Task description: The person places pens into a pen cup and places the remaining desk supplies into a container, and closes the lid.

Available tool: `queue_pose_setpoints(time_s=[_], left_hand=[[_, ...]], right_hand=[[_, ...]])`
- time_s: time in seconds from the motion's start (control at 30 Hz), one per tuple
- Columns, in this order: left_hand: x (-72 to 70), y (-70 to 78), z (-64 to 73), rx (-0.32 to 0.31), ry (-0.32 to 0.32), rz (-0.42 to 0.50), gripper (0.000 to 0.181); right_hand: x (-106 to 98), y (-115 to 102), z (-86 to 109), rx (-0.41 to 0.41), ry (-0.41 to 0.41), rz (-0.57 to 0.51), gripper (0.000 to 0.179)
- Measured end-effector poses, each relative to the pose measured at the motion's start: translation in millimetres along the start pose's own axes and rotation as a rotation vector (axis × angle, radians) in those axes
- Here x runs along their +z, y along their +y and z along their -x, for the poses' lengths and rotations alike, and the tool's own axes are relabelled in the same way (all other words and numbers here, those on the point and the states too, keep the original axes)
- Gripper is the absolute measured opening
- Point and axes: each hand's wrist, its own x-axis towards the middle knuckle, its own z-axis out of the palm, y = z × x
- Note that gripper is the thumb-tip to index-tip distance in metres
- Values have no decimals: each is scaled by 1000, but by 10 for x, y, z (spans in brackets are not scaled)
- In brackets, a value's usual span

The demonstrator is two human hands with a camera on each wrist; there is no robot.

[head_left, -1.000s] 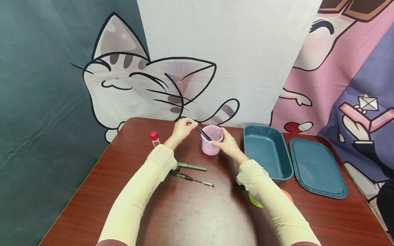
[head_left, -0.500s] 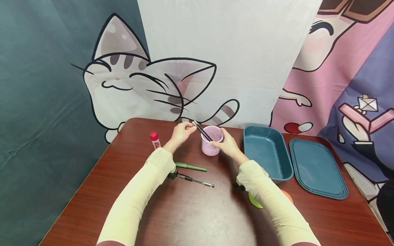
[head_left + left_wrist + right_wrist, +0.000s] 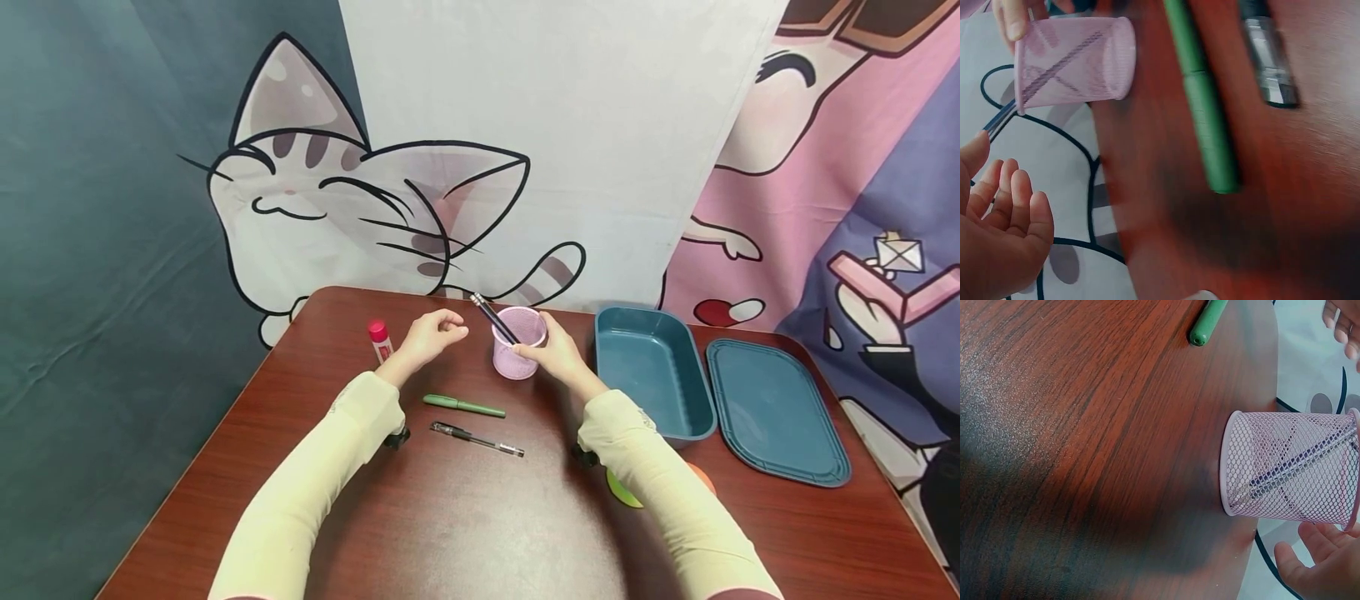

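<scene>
My right hand [image 3: 558,352] grips the pink mesh pen cup [image 3: 513,367] at its right side, thumb at the front of the rim. Slim dark pencil-like sticks [image 3: 491,318] with pale ends lean in the cup, tilted to the left above the rim. Their lower parts show through the mesh [image 3: 1297,464] in the right wrist view. My left hand [image 3: 429,337] is apart from the cup on its left, fingers loosely bent and holding nothing. Nearer to me, a green pen [image 3: 465,406] and a black pen with a transparent section [image 3: 477,439] lie on the table.
A red-capped glue stick [image 3: 380,340] stands left, partly behind my left wrist. To the right are a deep blue-green box [image 3: 648,375] and its flat lid [image 3: 776,408]. Green [image 3: 623,490] and orange pieces show beneath my right forearm. A cartoon cloth hangs behind the table [image 3: 330,325].
My left hand has let go of the dark sticks and moved left and down, away from the cup. The right hand stays on the cup.
</scene>
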Motion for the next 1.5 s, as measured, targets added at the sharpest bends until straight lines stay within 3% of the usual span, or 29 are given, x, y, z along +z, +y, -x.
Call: queue_pose_setpoints(time_s=[0.37,0.6,1.0,1.5], left_hand=[[30,-283,230,93,-134,-55,28],[60,-452,321,142,-175,-146,29],[120,-665,422,151,-249,-286,26],[116,-733,441,134,-304,-305,22]], right_hand=[[5,0,-6,22,-4,4,76],[5,-4,-9,21,-1,6,77],[-1,-7,2,19,-5,-15,77],[1,-7,1,18,-1,-4,75]])
